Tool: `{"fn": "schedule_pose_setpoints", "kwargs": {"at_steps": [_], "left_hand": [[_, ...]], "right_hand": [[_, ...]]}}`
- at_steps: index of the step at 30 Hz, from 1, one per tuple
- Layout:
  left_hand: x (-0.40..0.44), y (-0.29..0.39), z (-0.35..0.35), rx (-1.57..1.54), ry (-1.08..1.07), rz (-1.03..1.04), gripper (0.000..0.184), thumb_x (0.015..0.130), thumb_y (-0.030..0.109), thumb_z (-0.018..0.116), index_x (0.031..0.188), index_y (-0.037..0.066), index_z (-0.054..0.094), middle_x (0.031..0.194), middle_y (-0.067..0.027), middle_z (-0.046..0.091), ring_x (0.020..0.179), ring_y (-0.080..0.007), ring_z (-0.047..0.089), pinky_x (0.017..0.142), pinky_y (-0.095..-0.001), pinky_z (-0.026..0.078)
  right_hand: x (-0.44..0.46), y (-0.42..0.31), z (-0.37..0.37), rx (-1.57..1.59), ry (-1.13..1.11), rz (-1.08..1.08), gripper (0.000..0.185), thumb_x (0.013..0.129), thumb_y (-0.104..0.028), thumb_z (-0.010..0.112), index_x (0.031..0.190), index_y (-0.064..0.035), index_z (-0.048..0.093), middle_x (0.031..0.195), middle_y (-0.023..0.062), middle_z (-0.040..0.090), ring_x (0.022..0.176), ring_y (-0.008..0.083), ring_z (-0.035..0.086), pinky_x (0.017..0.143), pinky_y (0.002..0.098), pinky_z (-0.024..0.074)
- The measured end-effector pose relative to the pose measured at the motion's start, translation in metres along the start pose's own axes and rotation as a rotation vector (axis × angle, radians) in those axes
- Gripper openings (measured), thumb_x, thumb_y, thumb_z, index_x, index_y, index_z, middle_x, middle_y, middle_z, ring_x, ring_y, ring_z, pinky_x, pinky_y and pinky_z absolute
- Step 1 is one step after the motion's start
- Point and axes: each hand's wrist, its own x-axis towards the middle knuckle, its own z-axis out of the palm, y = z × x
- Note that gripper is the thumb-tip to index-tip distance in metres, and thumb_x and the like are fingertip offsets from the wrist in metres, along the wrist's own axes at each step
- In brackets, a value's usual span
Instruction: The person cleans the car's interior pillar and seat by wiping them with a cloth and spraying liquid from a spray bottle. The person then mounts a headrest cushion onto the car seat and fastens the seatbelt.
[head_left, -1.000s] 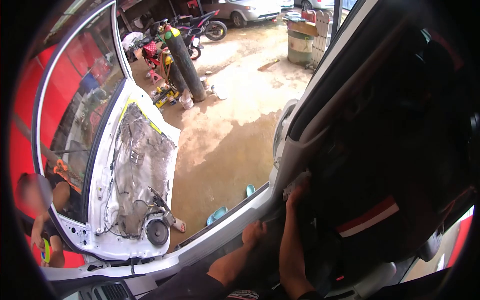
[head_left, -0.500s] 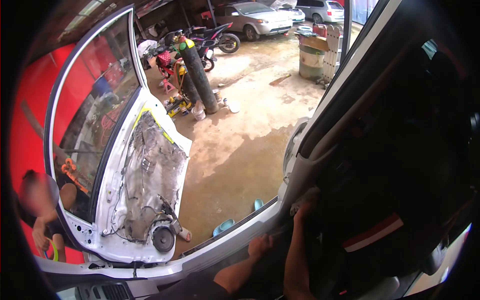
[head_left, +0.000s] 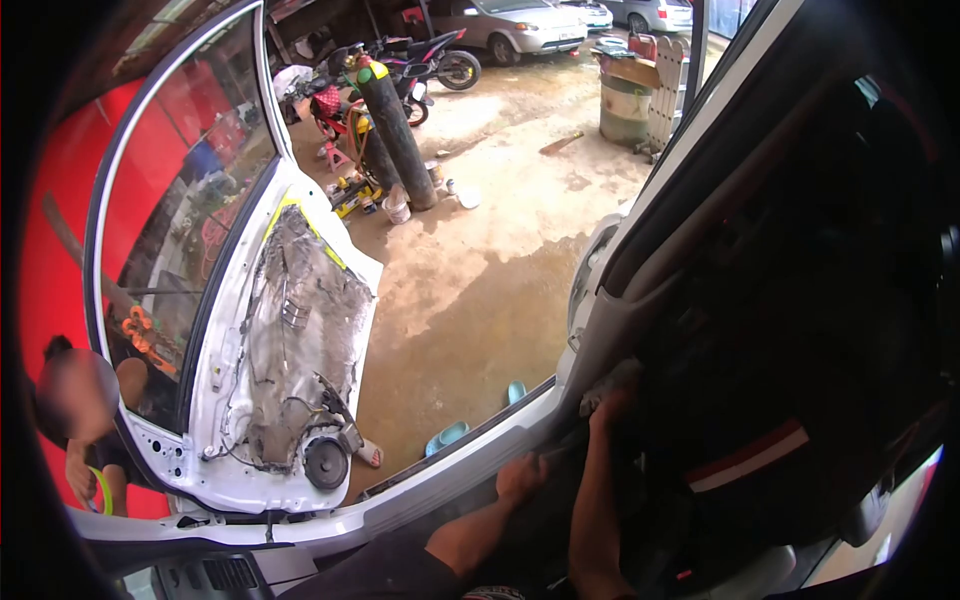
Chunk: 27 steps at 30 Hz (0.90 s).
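My left hand (head_left: 521,478) is closed in a fist low inside the car, beside the door sill (head_left: 430,490). Whatever it grips, if anything, is lost in shadow. Farther up and to the right, my right hand (head_left: 612,408) is closed on a crumpled greyish rag (head_left: 611,383) at the foot of the door pillar (head_left: 640,270). The dark interior hides most of its fingers. Out to the left stands the white car door (head_left: 215,400), swung open with its inner trim off. A round speaker (head_left: 326,463) is mounted low in it.
A person (head_left: 80,400) crouches behind the door, holding something yellow-green. Blue slippers (head_left: 447,438) lie on the ground outside the sill. Beyond are gas cylinders (head_left: 398,140), motorcycles (head_left: 425,65), a drum (head_left: 625,110) and parked cars (head_left: 515,28). A dark seat (head_left: 760,400) is at right.
My view has shifted slightly. The right hand and rag sit a little higher in the picture; my left hand has turned slightly and stays closed near the sill.
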Motion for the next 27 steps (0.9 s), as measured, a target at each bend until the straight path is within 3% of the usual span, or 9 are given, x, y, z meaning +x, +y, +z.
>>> {"fn": "schedule_pose_setpoints", "kwargs": {"at_steps": [3, 9, 12, 15, 18, 27], "left_hand": [[0.0, 0.0, 0.002, -0.002, 0.0, -0.006, 0.041, 0.097, 0.042, 0.049, 0.09, 0.006, 0.067, 0.081, -0.0229, 0.07, 0.079, -0.0418, 0.069, 0.073, -0.0536, 0.055], [-0.001, 0.001, 0.0, -0.031, 0.03, 0.009, 0.041, 0.097, 0.042, 0.049, 0.09, 0.006, 0.067, 0.084, -0.023, 0.07, 0.08, -0.0423, 0.068, 0.074, -0.0533, 0.054], [-0.001, -0.001, 0.002, -0.035, 0.042, 0.013, 0.041, 0.097, 0.042, 0.049, 0.09, 0.006, 0.067, 0.086, -0.0229, 0.07, 0.081, -0.0425, 0.068, 0.074, -0.0534, 0.054], [0.0, -0.001, 0.003, -0.034, 0.027, 0.003, 0.041, 0.097, 0.042, 0.049, 0.091, 0.006, 0.067, 0.086, -0.0223, 0.07, 0.082, -0.042, 0.068, 0.076, -0.053, 0.054], [0.001, -0.001, 0.002, -0.034, 0.022, 0.008, 0.041, 0.097, 0.042, 0.049, 0.092, 0.005, 0.067, 0.087, -0.0219, 0.07, 0.084, -0.0415, 0.068, 0.076, -0.0527, 0.054], [-0.001, 0.004, -0.006, -0.028, -0.007, -0.02, 0.043, 0.098, 0.042, 0.048, 0.092, 0.004, 0.067, 0.09, -0.0217, 0.07, 0.086, -0.0415, 0.068, 0.078, -0.053, 0.054]], "right_hand": [[-0.003, -0.008, -0.006, 0.084, -0.059, 0.079, 0.036, 0.106, -0.013, 0.043, 0.135, 0.0022, 0.057, 0.135, 0.015, 0.06, 0.122, 0.0233, 0.058, 0.106, 0.0358, 0.0452], [-0.002, -0.004, -0.002, 0.1, -0.033, 0.091, 0.035, 0.106, -0.013, 0.043, 0.135, 0.0016, 0.056, 0.135, 0.0156, 0.06, 0.122, 0.0236, 0.059, 0.106, 0.036, 0.0458], [0.002, 0.002, -0.001, 0.221, -0.061, 0.217, 0.036, 0.106, -0.014, 0.044, 0.135, 0.0012, 0.056, 0.136, 0.0156, 0.059, 0.122, 0.0237, 0.058, 0.106, 0.0363, 0.0457], [-0.002, -0.006, -0.003, 0.186, -0.056, 0.15, 0.037, 0.106, -0.015, 0.045, 0.137, 0.0009, 0.056, 0.136, 0.0154, 0.059, 0.124, 0.0237, 0.058, 0.106, 0.0364, 0.0452], [-0.002, -0.004, -0.004, -0.039, -0.075, 0.081, 0.039, 0.106, -0.017, 0.043, 0.138, 0.0005, 0.054, 0.137, 0.0152, 0.059, 0.124, 0.0245, 0.057, 0.106, 0.0365, 0.0446], [-0.001, -0.003, 0.001, 0.168, -0.085, 0.14, 0.043, 0.108, -0.022, 0.036, 0.141, -0.0006, 0.052, 0.14, 0.0153, 0.056, 0.126, 0.0261, 0.055, 0.107, 0.0391, 0.0436]]}}
